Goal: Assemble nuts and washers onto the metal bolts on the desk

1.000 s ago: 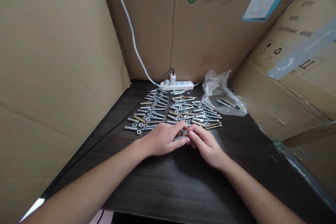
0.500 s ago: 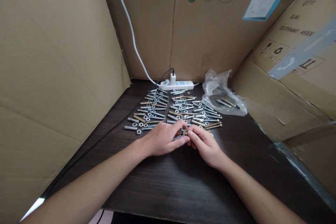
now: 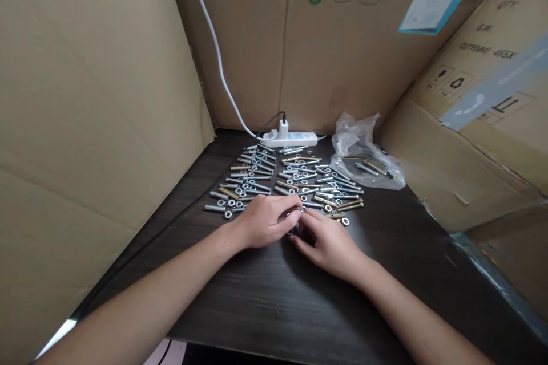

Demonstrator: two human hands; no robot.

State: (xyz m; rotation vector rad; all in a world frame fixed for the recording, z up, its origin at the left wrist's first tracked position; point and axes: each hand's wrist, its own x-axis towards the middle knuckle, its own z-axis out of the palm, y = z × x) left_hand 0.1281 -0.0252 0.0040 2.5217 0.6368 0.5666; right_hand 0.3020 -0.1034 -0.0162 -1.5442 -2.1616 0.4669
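My left hand [image 3: 270,220] is closed in a pinch on a threaded bolt [image 3: 294,209], of which only a short brownish stretch shows between thumb and forefinger. Right beside it, my right hand [image 3: 331,244] has its thumb parted from its fingers, and the fingertips come close to the bolt's end. By the right thumb tip is a small ring-like metal piece [image 3: 291,232], too shadowed to name. Just beyond both hands lie rows of metal sleeves, bolts, nuts and washers; a loose nut [image 3: 345,221] is near the right hand.
A white power strip [image 3: 299,138] with a plugged-in charger stands behind the rows. To its right, a clear plastic bag [image 3: 349,140] holds more hardware. Cardboard boxes [image 3: 342,63] wall in the dark table [image 3: 240,302]. A black cable [image 3: 171,222] runs along the left.
My right hand has loosened from its pinch at the bolt's end, its thumb dropping away from the fingers. The left hand still grips the bolt. The view has shifted slightly.
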